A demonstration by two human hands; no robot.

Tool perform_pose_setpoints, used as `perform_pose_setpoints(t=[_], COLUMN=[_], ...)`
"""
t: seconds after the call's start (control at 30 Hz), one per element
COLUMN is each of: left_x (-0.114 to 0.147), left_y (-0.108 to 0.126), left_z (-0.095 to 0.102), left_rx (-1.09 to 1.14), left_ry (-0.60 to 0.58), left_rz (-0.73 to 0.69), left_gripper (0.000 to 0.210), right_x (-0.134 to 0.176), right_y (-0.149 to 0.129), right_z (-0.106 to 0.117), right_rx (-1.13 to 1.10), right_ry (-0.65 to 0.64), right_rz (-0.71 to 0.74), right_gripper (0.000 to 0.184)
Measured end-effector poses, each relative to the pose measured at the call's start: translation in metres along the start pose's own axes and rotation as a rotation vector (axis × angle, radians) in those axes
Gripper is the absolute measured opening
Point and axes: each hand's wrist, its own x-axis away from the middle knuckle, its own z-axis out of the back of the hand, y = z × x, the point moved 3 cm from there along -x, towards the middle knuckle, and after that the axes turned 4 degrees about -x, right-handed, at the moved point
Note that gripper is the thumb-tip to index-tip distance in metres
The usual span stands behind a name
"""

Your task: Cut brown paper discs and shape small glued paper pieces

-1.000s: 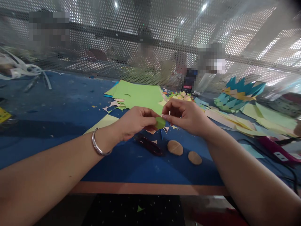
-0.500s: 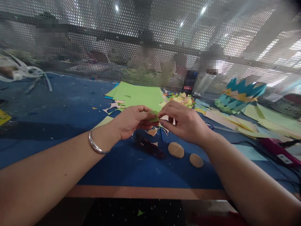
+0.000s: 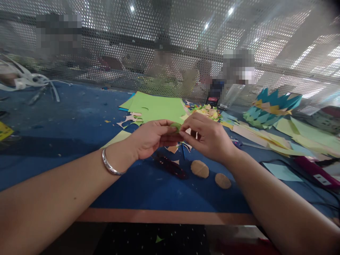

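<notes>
A small rounded piece of green paper is pinched between the thumb and fingers of my left hand. My right hand has its thumb and fingertips closed on the right edge of that same piece. Behind both hands lie large light green paper sheets, one with a curved cut in it. Below my hands is a dark red, shiny object, perhaps a cutter; its kind is hard to make out. Two round tan discs rest to its right. Paper scraps and a thin blue stick show beneath my fingers.
To the right stand a zigzag paper crown and spread paper strips. A pink power strip with a dark cable lies at the right edge. Paper flowers, a phone and a perforated metal screen are at the back.
The green piece has tilted slightly between my fingers, showing a brighter face. Both hands stay in nearly the same place, and the view has shifted very little.
</notes>
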Motion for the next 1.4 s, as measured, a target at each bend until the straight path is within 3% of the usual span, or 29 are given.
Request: perform_pose_setpoints(t=[0.2,0.47,1.2,1.4], left_x=[0.0,0.007,0.007,0.01], left_y=[0.001,0.003,0.007,0.012], left_z=[-0.003,-0.009,-0.007,-0.005], left_rx=[-0.025,-0.262,-0.361,-0.657], left_ry=[-0.026,-0.023,0.044,0.08], left_rz=[-0.019,-0.181,-0.325,-0.417], left_gripper=[0.019,0.026,0.021,0.016], right_x=[-0.001,-0.001,-0.002,-0.003], right_y=[0.004,0.006,0.005,0.004], right_z=[0.001,0.002,0.002,0.0], right_rx=[0.023,0.023,-0.052,-0.059], right_ry=[0.036,0.062,0.053,0.025], right_rz=[-0.087,-0.133,-0.176,-0.152], right_gripper=[0.006,0.008,0.005,0.008])
